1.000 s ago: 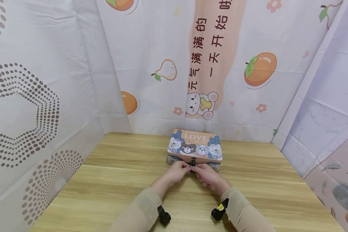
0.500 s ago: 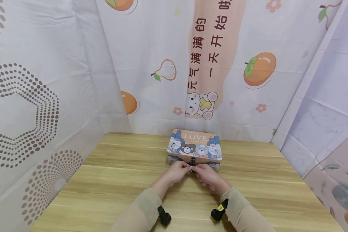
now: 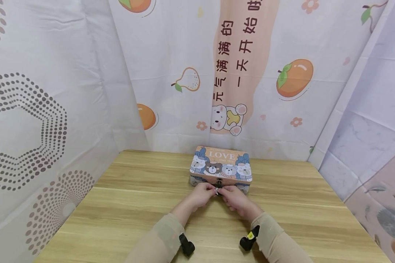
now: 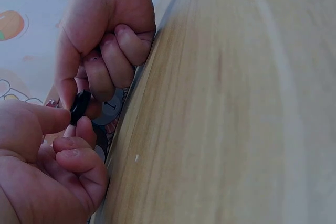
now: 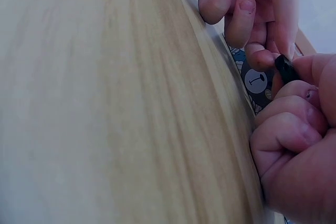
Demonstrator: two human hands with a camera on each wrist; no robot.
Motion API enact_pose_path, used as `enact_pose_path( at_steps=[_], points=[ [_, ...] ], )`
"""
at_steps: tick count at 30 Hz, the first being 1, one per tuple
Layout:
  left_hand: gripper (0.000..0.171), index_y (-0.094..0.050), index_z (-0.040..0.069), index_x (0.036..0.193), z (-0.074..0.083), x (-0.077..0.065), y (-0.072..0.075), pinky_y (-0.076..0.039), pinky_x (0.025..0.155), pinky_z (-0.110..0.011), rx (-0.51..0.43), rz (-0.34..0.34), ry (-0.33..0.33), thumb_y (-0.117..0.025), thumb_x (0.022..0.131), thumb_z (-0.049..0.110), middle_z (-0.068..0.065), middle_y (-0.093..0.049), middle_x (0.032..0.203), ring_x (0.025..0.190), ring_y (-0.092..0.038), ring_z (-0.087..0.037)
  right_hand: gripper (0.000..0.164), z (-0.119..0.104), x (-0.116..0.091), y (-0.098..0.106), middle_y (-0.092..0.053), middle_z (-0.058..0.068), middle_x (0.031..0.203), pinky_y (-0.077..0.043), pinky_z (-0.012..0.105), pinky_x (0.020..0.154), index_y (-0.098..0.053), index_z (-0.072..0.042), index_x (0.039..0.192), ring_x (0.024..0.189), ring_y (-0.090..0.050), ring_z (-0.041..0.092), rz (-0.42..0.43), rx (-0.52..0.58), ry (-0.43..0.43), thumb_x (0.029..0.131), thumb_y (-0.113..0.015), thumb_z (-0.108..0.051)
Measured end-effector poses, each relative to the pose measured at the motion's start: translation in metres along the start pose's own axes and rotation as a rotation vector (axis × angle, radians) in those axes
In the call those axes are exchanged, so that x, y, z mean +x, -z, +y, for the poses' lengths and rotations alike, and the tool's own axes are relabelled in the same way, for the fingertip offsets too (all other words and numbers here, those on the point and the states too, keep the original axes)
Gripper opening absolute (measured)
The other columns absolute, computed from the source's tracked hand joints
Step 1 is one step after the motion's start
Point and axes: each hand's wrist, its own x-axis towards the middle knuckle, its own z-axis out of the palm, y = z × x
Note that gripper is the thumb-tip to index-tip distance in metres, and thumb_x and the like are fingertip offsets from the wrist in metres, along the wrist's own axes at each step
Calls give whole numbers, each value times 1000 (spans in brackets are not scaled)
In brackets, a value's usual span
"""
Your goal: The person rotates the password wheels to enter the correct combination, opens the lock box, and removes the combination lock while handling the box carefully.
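A decorated tin box [image 3: 222, 166] with a LOVE lid and cartoon bears stands closed at the back of the table. On its front is a dark clasp [image 3: 219, 180]. Both hands meet just below it, at a small black padlock [image 4: 80, 106]. My left hand [image 3: 200, 194] pinches the padlock from the left between thumb and fingertips. From the other side, my right hand [image 3: 236, 199] pinches it too, its remaining fingers curled in. In the right wrist view the black padlock [image 5: 286, 69] shows between the two thumbs; fingertips hide much of it.
The wooden table [image 3: 138, 219] extends around the box and under both forearms. Behind the box hangs a fruit-print curtain [image 3: 171, 120], with more cloth walls at left and right. A black wrist camera [image 3: 186, 244] sits on the left sleeve, another black camera [image 3: 248, 241] on the right.
Both hands and the box keep their places. Between the fingertips, a pale patch shows where it was darker a second ago.
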Motion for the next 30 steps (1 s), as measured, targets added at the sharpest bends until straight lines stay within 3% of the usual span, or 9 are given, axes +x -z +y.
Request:
enact_pose_path(
  at_steps=[15, 30],
  points=[
    [15, -67, 1, 108, -2, 0, 3, -34, 44, -23, -40, -14, 32, -59, 101, 12, -6, -65, 87, 50, -39, -10, 41, 0, -6, 12, -37, -3, 62, -26, 23, 44, -61, 0, 113, 48, -28, 10, 24, 16, -11, 104, -56, -40],
    [13, -67, 3, 107, -3, 2, 3, -36, 45, -24, -24, -31, 35, -61, 100, 13, -5, -64, 87, 53, -41, -11, 42, -2, -13, 24, -38, -2, 66, -25, 22, 46, -59, 4, 113, 52, -29, 11, -83, -4, 11, 103, -60, -37]
  ],
)
